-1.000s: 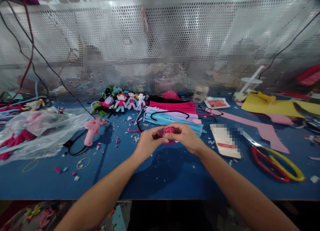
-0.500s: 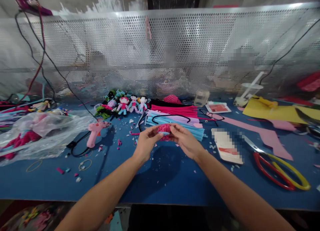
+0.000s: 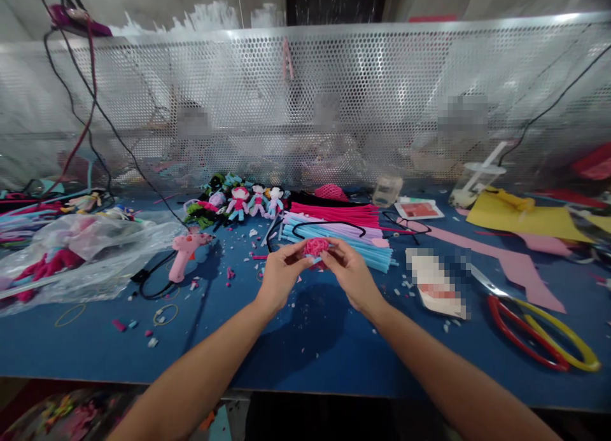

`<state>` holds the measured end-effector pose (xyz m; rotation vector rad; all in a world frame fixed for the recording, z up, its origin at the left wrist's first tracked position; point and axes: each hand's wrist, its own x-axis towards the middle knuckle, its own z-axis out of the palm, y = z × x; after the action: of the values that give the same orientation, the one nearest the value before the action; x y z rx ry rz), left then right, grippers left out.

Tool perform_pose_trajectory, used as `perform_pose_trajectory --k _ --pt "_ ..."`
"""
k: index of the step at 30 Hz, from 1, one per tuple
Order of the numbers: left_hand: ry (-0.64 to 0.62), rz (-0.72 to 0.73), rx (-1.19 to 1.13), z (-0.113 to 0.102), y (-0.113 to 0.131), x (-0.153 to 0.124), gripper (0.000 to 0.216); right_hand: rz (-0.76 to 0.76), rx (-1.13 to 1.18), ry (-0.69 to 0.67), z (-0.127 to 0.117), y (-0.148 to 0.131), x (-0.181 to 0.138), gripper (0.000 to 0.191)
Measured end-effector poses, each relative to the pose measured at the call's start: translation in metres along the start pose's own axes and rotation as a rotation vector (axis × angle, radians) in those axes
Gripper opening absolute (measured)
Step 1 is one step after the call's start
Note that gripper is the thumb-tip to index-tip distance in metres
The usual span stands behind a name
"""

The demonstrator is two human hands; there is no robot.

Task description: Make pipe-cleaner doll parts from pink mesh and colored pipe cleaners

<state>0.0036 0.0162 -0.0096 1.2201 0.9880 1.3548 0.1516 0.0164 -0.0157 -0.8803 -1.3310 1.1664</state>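
Between the fingertips of both hands is a small, round pink piece (image 3: 316,246) with a coiled, fuzzy look like pipe cleaner, and a bit of light blue shows at its lower side. My left hand (image 3: 281,272) pinches it from the left, thumb in front. From the right, my right hand (image 3: 351,272) grips it the same way. Both hands are raised above the blue table. Just behind them lie bundles of blue pipe cleaners (image 3: 377,258) and pink pipe cleaners (image 3: 334,213). Fingers hide part of the held piece.
A pink glue gun (image 3: 182,255) and a plastic bag (image 3: 119,263) lie left. Small dolls (image 3: 238,203) sit at the back. On the right are a phone-like object (image 3: 434,285), large scissors (image 3: 539,326), pink felt (image 3: 515,263) and a cup (image 3: 472,183). A perforated metal panel (image 3: 248,110) stands behind.
The pink piece has been turned in my fingers, so its coiled face shows more and the light blue bit sits lower. The whole view has shifted slightly.
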Motion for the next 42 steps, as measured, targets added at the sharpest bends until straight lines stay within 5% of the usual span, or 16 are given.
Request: perform_pose_trajectory --k 9,14,19,23,28,38,42 --pt "-0.009 0.151 0.174 0.000 -0.003 -0.005 0.037 -0.158 -0.211 0.051 0.002 -0.007 -0.004 0.026" --pt "-0.029 0.022 -0.035 0.004 0.003 -0.007 0.032 -0.171 -0.267 0.080 0.003 -0.008 -0.005 0.026" --pt "0.104 -0.122 -0.284 0.005 0.005 -0.004 0.029 -0.019 -0.071 0.032 0.007 0.000 -0.006 0.035" --pt "0.170 -0.158 -0.368 0.006 0.005 -0.003 0.028 -0.149 -0.197 0.117 0.013 0.005 -0.010 0.055" --pt "0.135 -0.196 -0.388 0.008 0.007 -0.005 0.030 -0.321 -0.391 0.134 0.011 0.003 -0.012 0.015" --pt "0.037 -0.257 -0.578 0.007 0.003 -0.002 0.025 0.038 0.211 0.101 0.011 0.006 -0.003 0.014" --pt "0.063 -0.222 -0.545 0.007 0.001 -0.001 0.025 0.046 0.179 0.108 0.011 0.005 -0.003 0.019"
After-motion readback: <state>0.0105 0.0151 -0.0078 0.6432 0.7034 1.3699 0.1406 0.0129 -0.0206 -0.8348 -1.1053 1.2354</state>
